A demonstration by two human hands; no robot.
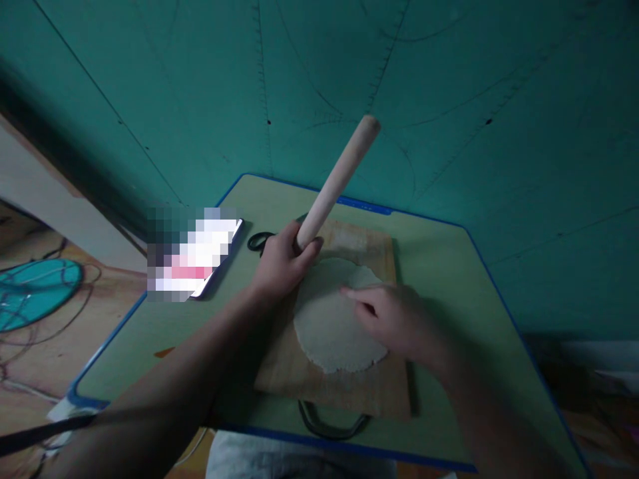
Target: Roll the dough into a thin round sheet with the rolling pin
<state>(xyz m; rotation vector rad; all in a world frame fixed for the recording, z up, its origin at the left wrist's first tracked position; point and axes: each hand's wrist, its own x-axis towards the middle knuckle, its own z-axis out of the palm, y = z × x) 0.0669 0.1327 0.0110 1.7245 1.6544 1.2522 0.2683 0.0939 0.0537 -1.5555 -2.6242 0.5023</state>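
Note:
My left hand (283, 263) is wrapped around the lower end of a plain wooden rolling pin (339, 183), which slants up and away to the right, raised over the board. Below it a flat, roughly round sheet of dough (329, 332) with a ragged edge lies on a wooden cutting board (294, 382). Over the dough's right part is my right hand (387, 316), its index finger stretched out to the left and the other fingers curled. That fingertip is at the dough's surface; whether it presses in, I cannot tell. No object shows in this hand.
The board rests on a small green table (454, 279) with a blue rim against a green wall. A lit phone or tablet (200, 263), partly pixelated, stands at the left. Black scissors-like handles (257, 241) lie behind my left hand. A dark handle (334, 431) sticks out at the board's near edge.

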